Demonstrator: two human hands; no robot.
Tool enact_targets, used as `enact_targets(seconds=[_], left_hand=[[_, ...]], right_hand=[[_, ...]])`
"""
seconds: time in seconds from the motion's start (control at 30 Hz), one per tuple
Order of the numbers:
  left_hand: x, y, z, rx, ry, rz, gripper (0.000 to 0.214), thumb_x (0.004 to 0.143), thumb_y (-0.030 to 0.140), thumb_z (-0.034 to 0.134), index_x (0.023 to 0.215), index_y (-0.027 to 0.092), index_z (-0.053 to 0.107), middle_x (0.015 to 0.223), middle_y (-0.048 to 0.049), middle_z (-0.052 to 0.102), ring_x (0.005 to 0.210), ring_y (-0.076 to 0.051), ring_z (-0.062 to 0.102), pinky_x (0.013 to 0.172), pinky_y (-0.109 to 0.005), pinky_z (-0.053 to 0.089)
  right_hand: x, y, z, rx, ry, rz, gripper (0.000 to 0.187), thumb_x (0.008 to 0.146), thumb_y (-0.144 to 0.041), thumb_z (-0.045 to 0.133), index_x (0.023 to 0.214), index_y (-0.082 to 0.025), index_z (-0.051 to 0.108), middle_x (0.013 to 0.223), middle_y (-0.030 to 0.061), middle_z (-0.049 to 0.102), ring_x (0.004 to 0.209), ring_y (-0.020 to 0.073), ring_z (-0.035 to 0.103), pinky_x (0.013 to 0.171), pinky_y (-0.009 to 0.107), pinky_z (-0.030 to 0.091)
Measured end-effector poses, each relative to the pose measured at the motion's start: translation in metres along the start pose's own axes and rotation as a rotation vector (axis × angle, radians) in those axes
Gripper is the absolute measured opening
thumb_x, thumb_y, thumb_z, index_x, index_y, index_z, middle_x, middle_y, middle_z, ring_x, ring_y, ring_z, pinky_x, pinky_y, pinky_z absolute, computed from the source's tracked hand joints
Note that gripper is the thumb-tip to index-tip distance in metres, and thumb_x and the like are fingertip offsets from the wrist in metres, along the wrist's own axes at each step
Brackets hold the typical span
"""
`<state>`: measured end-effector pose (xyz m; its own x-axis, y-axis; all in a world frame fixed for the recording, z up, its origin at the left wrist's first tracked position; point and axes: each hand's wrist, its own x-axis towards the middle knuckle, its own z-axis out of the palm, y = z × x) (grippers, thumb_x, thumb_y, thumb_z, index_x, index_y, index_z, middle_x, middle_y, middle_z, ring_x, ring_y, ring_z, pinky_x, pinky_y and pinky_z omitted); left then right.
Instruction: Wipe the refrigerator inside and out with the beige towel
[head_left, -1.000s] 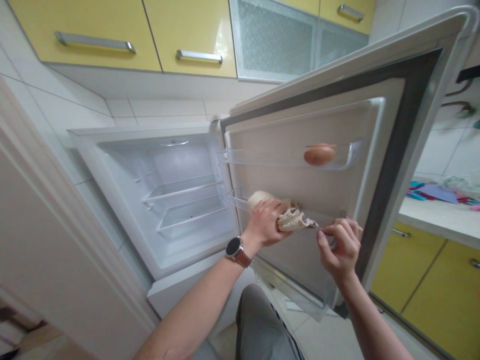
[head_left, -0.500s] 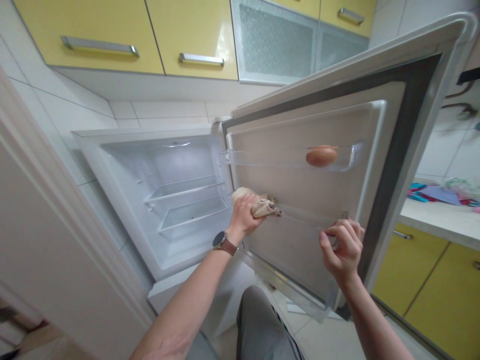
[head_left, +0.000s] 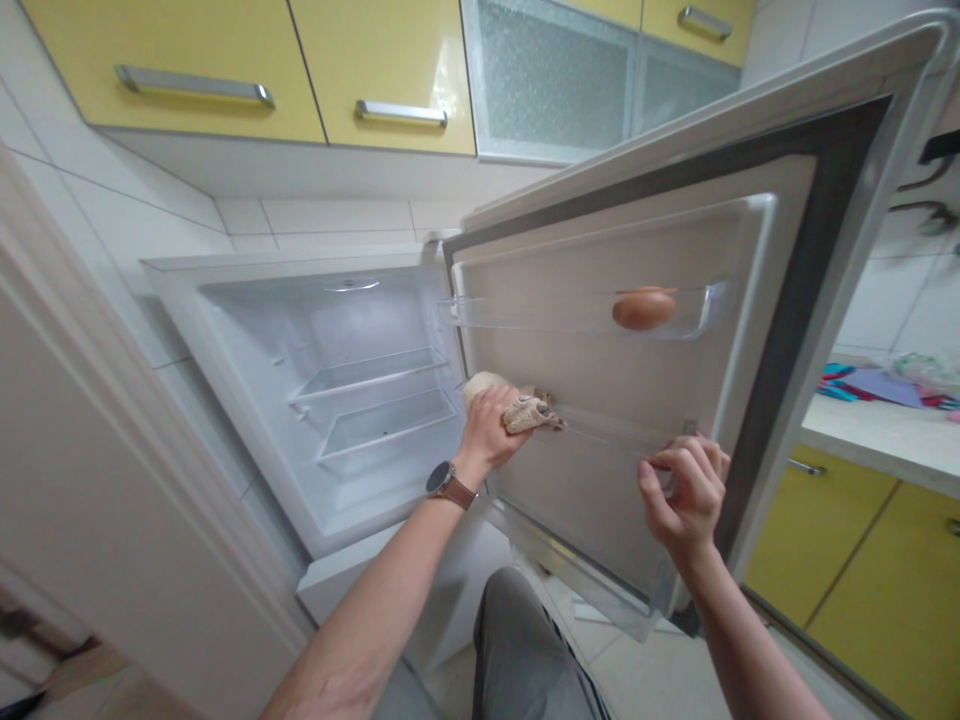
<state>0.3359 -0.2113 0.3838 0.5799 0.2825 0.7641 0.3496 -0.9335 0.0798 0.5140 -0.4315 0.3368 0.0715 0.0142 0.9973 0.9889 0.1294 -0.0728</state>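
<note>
My left hand [head_left: 491, 430] is closed around a beige cloth [head_left: 529, 411], pressing it on the left end of the middle door shelf [head_left: 607, 432] of the open fridge door [head_left: 757, 330]. A watch sits on that wrist. My right hand [head_left: 682, 490] curls its fingers over the right end of the same clear shelf, gripping its edge. A brown egg [head_left: 643, 307] lies in the upper door shelf [head_left: 525, 315], above and between both hands.
The fridge compartment [head_left: 352, 390] stands open at the left with bare glass shelves. Yellow wall cabinets [head_left: 225, 60] hang above. At the right, a white counter [head_left: 877, 435] carries colourful items above yellow base cabinets [head_left: 877, 590]. My grey-trousered leg [head_left: 525, 650] is below.
My left hand has slid the cloth leftward along the middle door shelf, from near my right hand to the shelf's left end. The right hand has stayed on the shelf.
</note>
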Motion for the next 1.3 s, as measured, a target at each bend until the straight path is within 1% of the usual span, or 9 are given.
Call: enact_targets(seconds=[0.1, 0.23, 0.4, 0.67, 0.8, 1.07, 1.3], left_hand=[[0.0004, 0.0006, -0.0005, -0.003, 0.000, -0.001, 0.022, 0.083, 0.038, 0.075, 0.097, 0.025, 0.066, 0.106, -0.0078, 0.073, 0.108, -0.032, 0.066, 0.098, -0.046, 0.052], [0.0010, 0.0019, -0.0018, -0.001, -0.002, 0.001, 0.021, 0.083, 0.037, 0.075, 0.096, 0.023, 0.066, 0.105, -0.0085, 0.072, 0.107, -0.032, 0.067, 0.097, -0.045, 0.051], [0.0005, 0.0042, -0.0035, 0.000, -0.009, 0.006, 0.021, 0.083, 0.036, 0.075, 0.095, 0.021, 0.066, 0.103, -0.0093, 0.071, 0.105, -0.032, 0.066, 0.097, -0.045, 0.051], [0.0002, 0.0038, -0.0022, -0.004, -0.009, -0.010, 0.019, 0.084, 0.037, 0.072, 0.095, 0.024, 0.065, 0.103, -0.0082, 0.071, 0.106, -0.031, 0.066, 0.098, -0.045, 0.051], [-0.0001, 0.0038, -0.0023, -0.013, -0.003, 0.000, 0.018, 0.083, 0.037, 0.070, 0.093, 0.023, 0.063, 0.100, -0.0083, 0.069, 0.103, -0.031, 0.065, 0.097, -0.045, 0.050], [-0.0006, 0.0026, -0.0003, -0.012, 0.003, 0.004, 0.019, 0.084, 0.038, 0.070, 0.096, 0.023, 0.065, 0.104, -0.0086, 0.071, 0.106, -0.031, 0.066, 0.099, -0.045, 0.050], [-0.0010, 0.0036, -0.0006, -0.009, 0.009, 0.002, 0.018, 0.084, 0.037, 0.070, 0.094, 0.023, 0.064, 0.102, -0.0084, 0.070, 0.105, -0.031, 0.066, 0.100, -0.046, 0.050]], right_hand=[[0.0004, -0.0006, 0.0000, -0.006, -0.005, 0.008, 0.019, 0.092, -0.026, 0.064, 0.077, -0.021, 0.054, 0.074, 0.0000, 0.054, 0.081, 0.0181, 0.051, 0.086, 0.036, 0.034], [-0.0008, 0.0000, 0.0000, -0.005, -0.001, 0.021, 0.020, 0.092, -0.028, 0.064, 0.076, -0.022, 0.054, 0.075, 0.0001, 0.054, 0.082, 0.0189, 0.052, 0.088, 0.037, 0.035], [-0.0016, 0.0015, 0.0005, 0.004, -0.005, 0.000, 0.018, 0.092, -0.024, 0.064, 0.078, -0.021, 0.054, 0.077, 0.0002, 0.053, 0.082, 0.0187, 0.051, 0.089, 0.037, 0.035], [-0.0008, 0.0000, -0.0001, -0.007, -0.004, -0.014, 0.016, 0.092, -0.023, 0.064, 0.080, -0.022, 0.054, 0.078, 0.0001, 0.054, 0.082, 0.0183, 0.051, 0.089, 0.037, 0.035], [0.0006, -0.0011, -0.0004, -0.002, 0.000, -0.013, 0.017, 0.092, -0.023, 0.064, 0.079, -0.022, 0.053, 0.077, 0.0000, 0.053, 0.082, 0.0186, 0.050, 0.088, 0.037, 0.034], [-0.0004, -0.0007, -0.0004, -0.005, -0.002, -0.008, 0.018, 0.093, -0.024, 0.065, 0.079, -0.021, 0.054, 0.077, 0.0003, 0.054, 0.085, 0.0193, 0.051, 0.088, 0.036, 0.034], [-0.0010, 0.0000, 0.0004, 0.000, -0.004, -0.003, 0.018, 0.093, -0.025, 0.064, 0.078, -0.021, 0.054, 0.077, 0.0002, 0.054, 0.084, 0.0191, 0.052, 0.088, 0.036, 0.034]])
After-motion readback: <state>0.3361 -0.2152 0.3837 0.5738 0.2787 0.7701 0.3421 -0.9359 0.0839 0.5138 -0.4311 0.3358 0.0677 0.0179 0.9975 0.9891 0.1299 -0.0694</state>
